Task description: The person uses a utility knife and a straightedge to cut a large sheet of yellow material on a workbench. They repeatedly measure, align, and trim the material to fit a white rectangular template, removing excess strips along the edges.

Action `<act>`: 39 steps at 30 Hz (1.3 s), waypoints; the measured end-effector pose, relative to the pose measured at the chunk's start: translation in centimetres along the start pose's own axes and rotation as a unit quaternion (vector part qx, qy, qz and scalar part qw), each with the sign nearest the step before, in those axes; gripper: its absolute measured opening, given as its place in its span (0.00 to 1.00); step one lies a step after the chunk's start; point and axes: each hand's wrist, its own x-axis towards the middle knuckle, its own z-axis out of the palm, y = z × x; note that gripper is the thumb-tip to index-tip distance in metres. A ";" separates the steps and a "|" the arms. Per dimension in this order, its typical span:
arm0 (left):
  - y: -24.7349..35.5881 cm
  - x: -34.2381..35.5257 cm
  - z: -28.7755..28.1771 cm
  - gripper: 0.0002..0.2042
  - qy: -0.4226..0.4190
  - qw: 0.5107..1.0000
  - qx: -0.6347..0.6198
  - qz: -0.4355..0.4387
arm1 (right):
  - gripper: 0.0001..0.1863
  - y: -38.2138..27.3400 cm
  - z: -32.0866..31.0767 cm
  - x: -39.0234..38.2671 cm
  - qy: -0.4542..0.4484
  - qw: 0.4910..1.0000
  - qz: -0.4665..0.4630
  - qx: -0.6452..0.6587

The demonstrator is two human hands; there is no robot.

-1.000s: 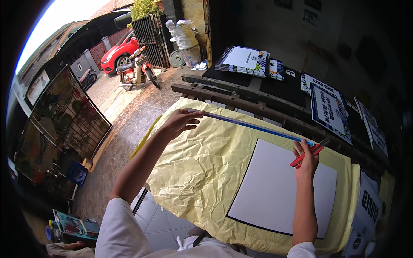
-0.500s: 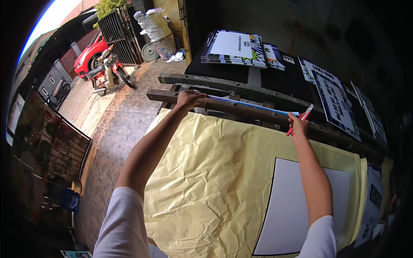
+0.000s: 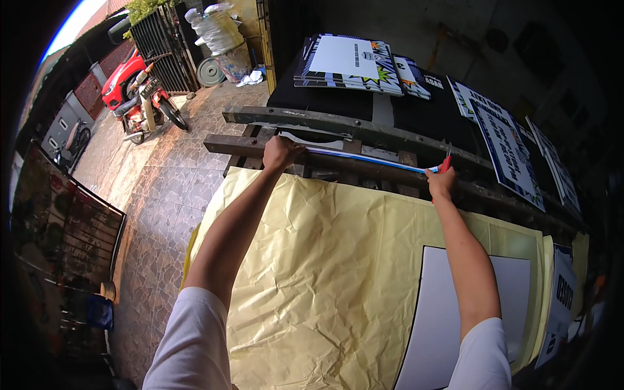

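A long narrow blue-and-white strip (image 3: 367, 158) spans between my hands, over the dark wooden rails. My left hand (image 3: 281, 153) is closed round its left end. At the other end, my right hand (image 3: 442, 184) has its fingers on the strip and also grips a red utility knife (image 3: 446, 164), which points upward, away from me. Under my forearms lies a crumpled pale yellow sheet (image 3: 305, 260). A white board (image 3: 429, 312) with a dark edge rests on it, partly covered by my right arm.
Beyond the rails (image 3: 286, 117) are stacked printed boards (image 3: 344, 58) on a black surface, with more printed signs (image 3: 507, 153) to the right. A white sign (image 3: 559, 299) stands by the sheet's right edge. Tiled floor (image 3: 175, 214), a red motorcycle (image 3: 149, 104) and a gate (image 3: 162, 49) are at left.
My view has shifted slightly right. The strip and both hands have come a little toward me from the far rail, showing a curved white piece behind. The knife now tilts more upright.
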 end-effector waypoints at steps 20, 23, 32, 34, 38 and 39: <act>-3.1 -23.8 -9.3 0.09 0.072 0.976 -0.193 0.069 | 0.14 -1.1 -28.5 -20.9 -0.164 0.972 0.086 0.142; -4.4 -35.7 -11.4 0.07 0.091 0.979 -0.176 0.048 | 0.13 1.8 -37.7 -28.9 -0.196 0.946 0.171 0.195; 14.6 -63.0 0.2 0.08 0.017 0.987 -0.139 0.076 | 0.11 16.8 -59.7 -42.6 0.080 0.923 0.273 0.258; 19.8 -67.3 3.3 0.10 -0.051 0.977 -0.183 0.099 | 0.12 19.2 -64.0 -43.2 0.093 0.913 0.293 0.268; 26.3 -72.9 8.2 0.16 -0.129 0.962 -0.091 0.221 | 0.15 23.2 -72.0 -43.9 0.122 0.916 0.288 0.252; 27.5 -73.7 8.8 0.19 -0.143 0.953 -0.061 0.259 | 0.16 23.9 -73.7 -43.9 0.133 0.918 0.282 0.246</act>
